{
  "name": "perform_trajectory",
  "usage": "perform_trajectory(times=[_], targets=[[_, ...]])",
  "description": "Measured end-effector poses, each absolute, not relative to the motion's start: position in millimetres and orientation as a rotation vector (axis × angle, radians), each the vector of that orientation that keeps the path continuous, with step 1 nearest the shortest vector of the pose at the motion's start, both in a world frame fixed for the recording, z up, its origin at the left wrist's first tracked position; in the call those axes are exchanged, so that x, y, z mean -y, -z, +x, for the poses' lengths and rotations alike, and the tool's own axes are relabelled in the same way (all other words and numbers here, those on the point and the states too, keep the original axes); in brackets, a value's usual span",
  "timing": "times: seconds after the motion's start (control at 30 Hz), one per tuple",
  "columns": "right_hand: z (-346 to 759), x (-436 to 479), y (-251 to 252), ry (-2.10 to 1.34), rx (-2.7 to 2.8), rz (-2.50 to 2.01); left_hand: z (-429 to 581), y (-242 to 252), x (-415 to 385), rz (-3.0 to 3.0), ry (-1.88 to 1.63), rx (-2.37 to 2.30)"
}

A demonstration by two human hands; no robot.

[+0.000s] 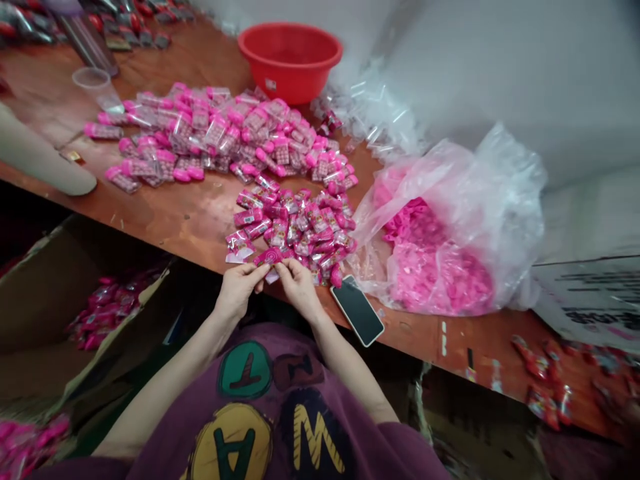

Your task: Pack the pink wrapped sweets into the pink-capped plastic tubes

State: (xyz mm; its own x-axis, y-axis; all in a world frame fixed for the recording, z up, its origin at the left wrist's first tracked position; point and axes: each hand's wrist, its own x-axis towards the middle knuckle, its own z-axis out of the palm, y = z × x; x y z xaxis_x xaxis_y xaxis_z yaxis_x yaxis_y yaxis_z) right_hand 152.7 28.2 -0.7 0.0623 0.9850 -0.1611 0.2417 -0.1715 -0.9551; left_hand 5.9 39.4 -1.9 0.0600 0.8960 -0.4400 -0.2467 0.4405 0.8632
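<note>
At the table's front edge my left hand and my right hand pinch a pink printed wrapper between thumbs and fingers. A pale piece hangs below it, between the hands; I cannot make out whether anything is inside the wrapper. Just beyond my fingers lies a heap of small pink wrapped packs, some with white flaps. Behind these spreads a larger pile of clear little bottles with pink caps, with small pink pieces inside.
A red basin stands behind the piles. To the right are a plastic bag of pink parts and a phone overhanging the table edge. A clear cup is at left. A cardboard box holding pink packs sits below.
</note>
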Motion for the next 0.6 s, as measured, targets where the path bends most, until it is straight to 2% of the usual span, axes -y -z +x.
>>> perform_trajectory(times=[0.3,0.43,0.5,0.53,0.6], targets=[[154.2,-46.9,-10.8,-0.767,1.728,-1.616,11.2,-7.2,-53.8,0.499,-0.956,-1.126],[168.6,-74.9,-34.6,-0.949,1.967,-1.549,0.3,-9.7,-61.0,0.414,-0.931,-1.042],[187.4,-106.5,-45.8,-1.022,1.900,-1.480,-6.9,-7.4,-64.2,0.404,-0.972,-1.078],[200.2,-127.3,-49.5,-0.966,1.803,-1.512,-10.7,-5.9,-65.5,0.405,-0.991,-1.103],[230.4,-175.6,-51.3,-0.626,1.626,-1.710,-18.3,-3.1,-67.1,0.410,-1.021,-1.153]])
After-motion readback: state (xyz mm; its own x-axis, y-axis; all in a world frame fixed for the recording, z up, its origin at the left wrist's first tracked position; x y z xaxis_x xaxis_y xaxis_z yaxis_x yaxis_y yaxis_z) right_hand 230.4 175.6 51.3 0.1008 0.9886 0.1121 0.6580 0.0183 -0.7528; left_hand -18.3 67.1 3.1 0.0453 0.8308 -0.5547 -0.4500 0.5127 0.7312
